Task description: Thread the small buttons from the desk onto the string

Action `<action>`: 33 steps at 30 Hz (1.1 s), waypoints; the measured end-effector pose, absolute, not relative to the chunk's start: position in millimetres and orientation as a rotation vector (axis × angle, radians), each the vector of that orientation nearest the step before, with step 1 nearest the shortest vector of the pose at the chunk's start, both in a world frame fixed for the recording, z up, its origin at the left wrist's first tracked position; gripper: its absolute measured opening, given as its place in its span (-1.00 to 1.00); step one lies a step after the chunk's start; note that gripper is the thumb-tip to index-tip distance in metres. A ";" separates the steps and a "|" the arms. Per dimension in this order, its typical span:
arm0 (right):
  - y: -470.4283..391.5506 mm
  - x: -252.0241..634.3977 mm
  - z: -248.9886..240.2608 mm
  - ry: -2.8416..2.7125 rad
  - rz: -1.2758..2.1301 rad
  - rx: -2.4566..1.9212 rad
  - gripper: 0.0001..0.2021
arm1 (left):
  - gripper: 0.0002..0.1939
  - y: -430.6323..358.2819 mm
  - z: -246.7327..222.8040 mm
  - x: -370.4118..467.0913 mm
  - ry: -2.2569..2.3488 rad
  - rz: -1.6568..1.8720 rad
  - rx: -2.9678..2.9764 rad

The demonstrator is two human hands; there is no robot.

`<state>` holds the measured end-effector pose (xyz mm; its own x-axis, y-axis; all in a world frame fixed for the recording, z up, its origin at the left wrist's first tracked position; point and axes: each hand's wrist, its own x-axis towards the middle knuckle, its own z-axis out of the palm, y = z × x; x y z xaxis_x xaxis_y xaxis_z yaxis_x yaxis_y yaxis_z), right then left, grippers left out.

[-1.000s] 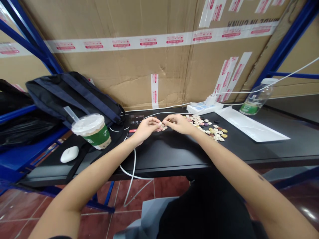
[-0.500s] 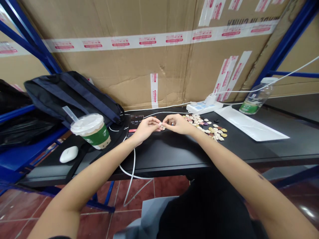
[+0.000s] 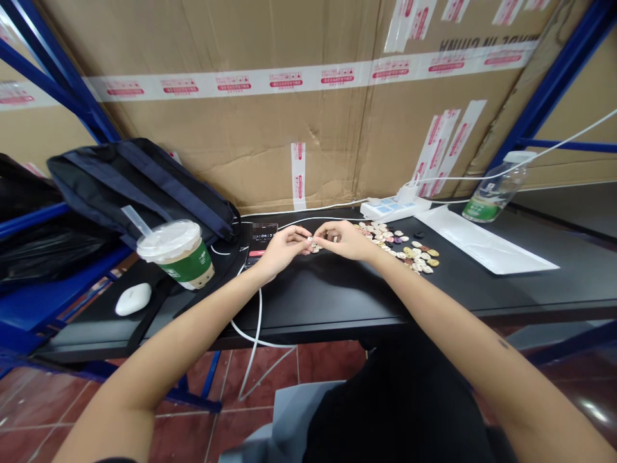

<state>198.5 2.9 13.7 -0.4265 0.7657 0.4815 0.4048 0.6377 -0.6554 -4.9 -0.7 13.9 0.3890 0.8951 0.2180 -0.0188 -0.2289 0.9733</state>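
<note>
My left hand (image 3: 288, 248) is closed in a pinch on a small off-white bead (image 3: 310, 240) with dark spots. My right hand (image 3: 343, 240) meets it from the other side, thumb and index finger pressed together at the same bead; how much of it each hand grips is partly hidden. A few more pale beads (image 3: 316, 249) lie on the black table just under the fingertips. Right of my right hand spreads a pile of small oval beads (image 3: 419, 258), mostly cream, with some yellow, brown, pink and black ones.
Left of my hands are a phone (image 3: 260, 236), a lidded drink cup (image 3: 180, 257), a white earbud case (image 3: 134, 299) and a dark backpack (image 3: 154, 183). A power strip (image 3: 393, 209), white sheet (image 3: 486, 241) and bottle (image 3: 496, 193) stand right. Cardboard (image 3: 231, 141) rises behind; white cables cross the table (image 3: 328, 302).
My fingertips have shifted very slightly around the bead, both hands staying in the same place. The digits on the phone screen read differently.
</note>
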 end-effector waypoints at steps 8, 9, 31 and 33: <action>4.5 204.5 12.1 -2.018 0.283 -1.130 -0.75 | -0.80 8.6 7.6 -9.9 0.967 1.057 1.641; 4.6 204.7 12.1 -2.022 0.275 -1.139 -0.75 | -0.81 9.7 7.0 -10.7 1.011 1.046 1.698; 1.1 206.3 12.8 -2.110 0.034 -1.232 -0.80 | -0.79 9.4 3.7 -14.8 1.189 0.979 2.452; 0.9 207.3 12.9 -2.124 -0.018 -1.249 -0.80 | -0.79 4.8 4.3 -13.1 1.118 0.972 2.478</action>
